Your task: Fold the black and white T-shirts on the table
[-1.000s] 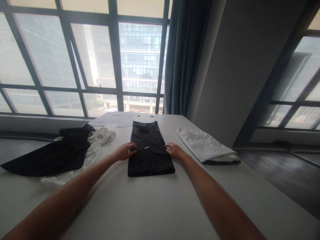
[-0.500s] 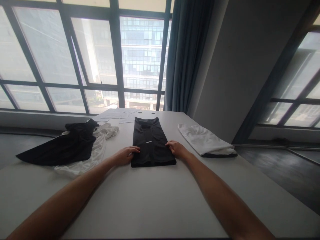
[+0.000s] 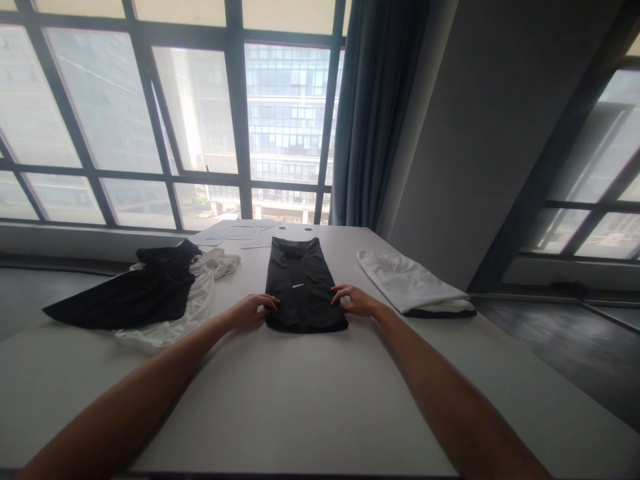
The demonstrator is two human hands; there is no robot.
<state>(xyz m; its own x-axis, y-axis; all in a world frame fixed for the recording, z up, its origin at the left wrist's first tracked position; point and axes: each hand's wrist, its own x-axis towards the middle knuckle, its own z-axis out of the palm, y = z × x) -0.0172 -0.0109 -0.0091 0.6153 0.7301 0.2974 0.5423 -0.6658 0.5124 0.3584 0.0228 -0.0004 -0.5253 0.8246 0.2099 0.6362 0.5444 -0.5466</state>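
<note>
On the white table [image 3: 300, 400], head view, centre: folded black garment [image 3: 305, 287], flat, long side running toward the window. Left hand [image 3: 253, 311] at its near-left edge, fingers half-curled, tips on the cloth; pinching or just pressing, cannot tell. Right hand [image 3: 356, 301] at the near-right edge, fingers arched, tips touching the cloth; grip likewise unclear. Both forearms stretched out over bare tabletop. Left of it, well apart: crumpled black garment [image 3: 135, 293] on top of a white cloth [image 3: 200, 297]. Right of it, near: folded white garment [image 3: 410, 283]. Beyond, by the window: loose papers [image 3: 235, 233].
</note>
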